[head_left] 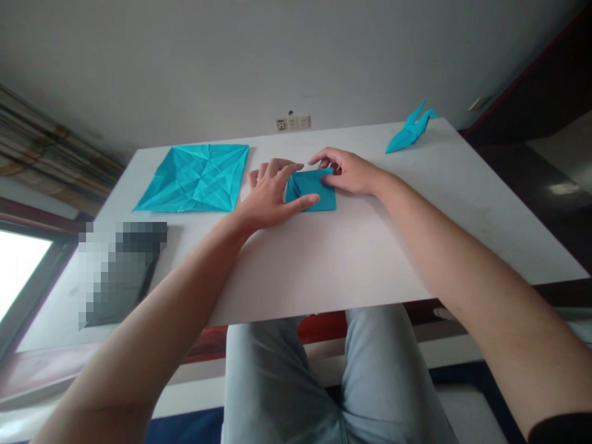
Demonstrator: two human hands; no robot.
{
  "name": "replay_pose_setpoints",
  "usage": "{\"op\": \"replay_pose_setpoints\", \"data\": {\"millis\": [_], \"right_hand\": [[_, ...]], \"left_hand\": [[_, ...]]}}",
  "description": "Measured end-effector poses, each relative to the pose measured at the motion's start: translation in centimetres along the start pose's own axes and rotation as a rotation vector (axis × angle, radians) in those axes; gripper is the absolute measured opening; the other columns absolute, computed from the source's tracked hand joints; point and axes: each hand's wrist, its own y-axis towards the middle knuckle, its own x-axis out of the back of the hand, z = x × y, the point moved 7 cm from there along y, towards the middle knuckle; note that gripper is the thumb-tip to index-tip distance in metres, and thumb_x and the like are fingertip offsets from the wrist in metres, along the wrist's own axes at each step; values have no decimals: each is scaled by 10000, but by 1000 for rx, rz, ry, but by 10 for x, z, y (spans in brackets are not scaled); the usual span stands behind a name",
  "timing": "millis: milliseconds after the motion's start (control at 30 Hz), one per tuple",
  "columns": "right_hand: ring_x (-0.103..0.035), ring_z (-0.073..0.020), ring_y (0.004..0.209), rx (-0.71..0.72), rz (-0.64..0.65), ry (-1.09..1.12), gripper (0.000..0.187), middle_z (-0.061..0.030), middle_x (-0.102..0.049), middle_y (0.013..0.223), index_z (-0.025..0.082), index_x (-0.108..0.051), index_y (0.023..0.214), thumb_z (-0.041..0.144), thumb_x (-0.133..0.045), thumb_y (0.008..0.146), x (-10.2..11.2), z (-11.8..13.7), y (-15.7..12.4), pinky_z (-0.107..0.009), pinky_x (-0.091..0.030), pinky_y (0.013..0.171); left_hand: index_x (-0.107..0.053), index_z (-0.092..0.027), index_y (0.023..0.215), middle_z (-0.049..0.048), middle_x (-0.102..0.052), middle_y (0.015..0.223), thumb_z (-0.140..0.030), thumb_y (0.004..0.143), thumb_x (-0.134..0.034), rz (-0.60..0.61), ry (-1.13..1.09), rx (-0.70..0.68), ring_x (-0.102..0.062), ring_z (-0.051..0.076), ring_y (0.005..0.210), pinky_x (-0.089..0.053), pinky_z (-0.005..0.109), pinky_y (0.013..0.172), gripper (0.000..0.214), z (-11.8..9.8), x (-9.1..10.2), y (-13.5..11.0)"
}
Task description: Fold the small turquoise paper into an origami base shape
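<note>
A small square of folded turquoise paper [319,192] lies on the white table in front of me. My left hand [272,194] rests over its left side, fingers spread, with the thumb stretched along the lower part of the square. A slanting fold shows beside the left fingers, partly covered by them. At the upper right corner, my right hand [346,171] has its thumb on top of the paper and its fingers curled behind the edge, pinching it.
A creased, unfolded turquoise sheet [198,179] lies to the left. A turquoise origami crane [411,131] stands at the back right of the white table [342,259]. A dark, blurred-out flat object [124,277] lies at the left front. Wall sockets [293,123] sit behind the table.
</note>
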Motion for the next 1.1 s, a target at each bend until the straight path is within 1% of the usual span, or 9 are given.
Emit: {"op": "replay_pose_setpoints", "data": {"millis": [67, 133, 200, 300, 433, 567, 767, 900, 1100], "right_hand": [[-686, -288, 988, 2, 15, 15, 439, -73, -819, 1167, 263, -820, 1294, 345, -815, 863, 0, 1, 0, -428, -568, 895], [-676, -280, 956, 13, 34, 18, 344, -67, -813, 1083, 245, -837, 1203, 324, -793, 871, -1, 4, 0, -425, -554, 885], [-667, -269, 930, 18, 54, 12, 285, -59, -808, 1028, 236, -854, 1148, 301, -775, 883, -1, 9, -2, -417, -540, 879], [-677, -270, 947, 45, 75, -3, 220, -52, -819, 1003, 239, -882, 1081, 283, -780, 891, -1, 15, -3, -407, -530, 892], [-710, -279, 1047, 163, 96, 8, 123, -47, -857, 1021, 241, -895, 979, 295, -815, 905, -5, 22, -2, -419, -524, 1007], [-721, -283, 1096, 249, 126, 77, 167, -55, -885, 1061, 237, -899, 1008, 379, -848, 936, -10, 25, -2, -457, -526, 1090], [-774, -304, 1140, 201, 59, 324, 409, -68, -888, 1225, 279, -866, 1152, 541, -986, 861, -9, 27, -2, -486, -635, 1067], [-800, -316, 1213, 168, 61, 442, 487, -70, -861, 1294, 288, -849, 1182, 612, -1003, 852, -12, 26, -2, -490, -657, 1107], [-715, -357, 1327, 287, -3, 160, 442, -95, -783, 1368, 288, -860, 1213, 564, -966, 885, -8, 22, 1, -619, -538, 1278]], "left_hand": [[-675, -308, 1653, 149, -686, 1669, -672, 1191, -529, -5, -43, -3, -548, 402, 1621, -333, 584, 1382, 606, -1, 1, 1], [-746, -294, 1565, 128, -752, 1599, -591, 1238, -409, -23, -69, -5, -614, 355, 1568, -364, 558, 1369, 555, 1, 3, 4], [-811, -266, 1446, 128, -811, 1497, -558, 1208, -494, -43, -92, -36, -709, 334, 1449, -445, 524, 1313, 493, 0, 5, 6], [-863, -237, 1279, 107, -879, 1239, -528, 1094, -680, -42, -144, -89, -816, 291, 1136, -586, 443, 1113, 390, -1, 4, 7], [-870, -223, 1185, 56, -871, 1006, -501, 1019, -737, 25, -194, -105, -791, 228, 878, -602, 355, 897, 350, -3, -2, 7], [-822, -214, 1124, 43, -862, 958, -453, 986, -776, 53, -194, -100, -789, 218, 858, -584, 327, 857, 280, -4, -5, 6], [-681, -224, 1460, 17, -852, 978, -347, 953, -783, 30, -174, -54, -789, 205, 825, -579, 305, 837, 532, -2, -5, 5], [-701, -221, 1523, 5, -815, 912, -250, 899, -720, 20, -100, -29, -751, 210, 793, -546, 307, 794, 625, 1, -2, 6], [-835, -252, 1318, 20, -795, 862, -250, 899, -706, -115, -34, 135, -714, 238, 817, -537, 333, 796, 439, 19, 12, 6]]}}
